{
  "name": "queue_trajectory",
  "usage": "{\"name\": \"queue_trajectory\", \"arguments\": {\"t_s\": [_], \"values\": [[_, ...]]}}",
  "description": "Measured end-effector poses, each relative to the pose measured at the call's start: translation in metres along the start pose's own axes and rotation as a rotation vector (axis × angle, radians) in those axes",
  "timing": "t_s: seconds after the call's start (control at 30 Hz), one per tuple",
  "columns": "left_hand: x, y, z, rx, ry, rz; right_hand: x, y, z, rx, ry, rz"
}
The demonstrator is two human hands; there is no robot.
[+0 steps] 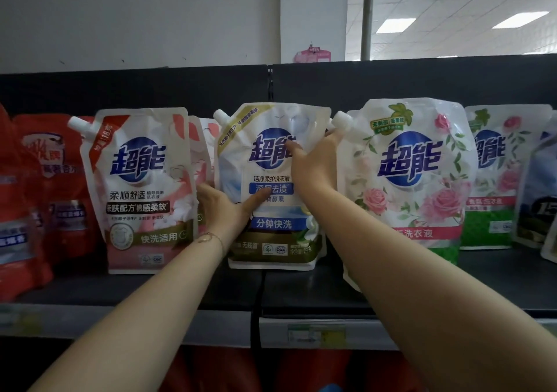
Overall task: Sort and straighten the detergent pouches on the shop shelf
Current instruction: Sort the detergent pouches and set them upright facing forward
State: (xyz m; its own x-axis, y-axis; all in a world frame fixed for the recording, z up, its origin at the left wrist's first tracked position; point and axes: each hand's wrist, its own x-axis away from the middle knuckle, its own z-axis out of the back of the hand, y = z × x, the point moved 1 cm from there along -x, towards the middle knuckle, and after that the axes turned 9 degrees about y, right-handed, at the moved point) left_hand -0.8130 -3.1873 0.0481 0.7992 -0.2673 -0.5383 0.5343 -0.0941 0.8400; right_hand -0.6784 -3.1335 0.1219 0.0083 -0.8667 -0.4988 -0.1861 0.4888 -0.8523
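A white and olive detergent pouch stands upright in the middle of the dark shelf. My left hand grips its left edge, thumb across the front and fingers hidden behind. My right hand grips its right edge higher up, thumb on the blue logo. To its left stands a pink and white pouch with a spout at its top left. On the right a rose-patterned pouch stands with its lower part hidden by my right forearm.
Red pouches crowd the far left of the shelf. A green and rose pouch and a darker pouch stand at the far right. Price labels run along the shelf's front rail. More red packs sit below.
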Motion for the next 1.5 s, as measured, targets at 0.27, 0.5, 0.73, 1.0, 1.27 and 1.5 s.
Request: {"name": "queue_trajectory", "arguments": {"t_s": [0.27, 0.5, 0.73, 1.0, 1.27, 1.5], "values": [[0.007, -0.003, 0.020, -0.192, -0.233, -0.313, 0.027, 0.021, 0.000, 0.651, -0.015, 0.450], [0.017, -0.015, 0.015, -0.487, -0.393, -0.530, 0.035, 0.056, -0.008, 1.000, -0.305, 0.868], [0.021, -0.013, -0.009, -0.452, -0.362, -0.391, 0.014, 0.063, -0.005, 1.034, -0.396, 0.816], [0.036, -0.008, 0.000, -0.458, -0.389, -0.251, -0.001, 0.060, -0.005, 1.090, -0.535, 0.774], [0.043, 0.007, 0.059, -0.506, -0.282, -0.385, 0.052, 0.029, 0.007, 0.996, -0.469, 0.957], [0.046, -0.004, 0.139, -0.695, -0.115, -0.335, 0.103, 0.026, -0.022, 0.846, -0.567, 1.051]]}}
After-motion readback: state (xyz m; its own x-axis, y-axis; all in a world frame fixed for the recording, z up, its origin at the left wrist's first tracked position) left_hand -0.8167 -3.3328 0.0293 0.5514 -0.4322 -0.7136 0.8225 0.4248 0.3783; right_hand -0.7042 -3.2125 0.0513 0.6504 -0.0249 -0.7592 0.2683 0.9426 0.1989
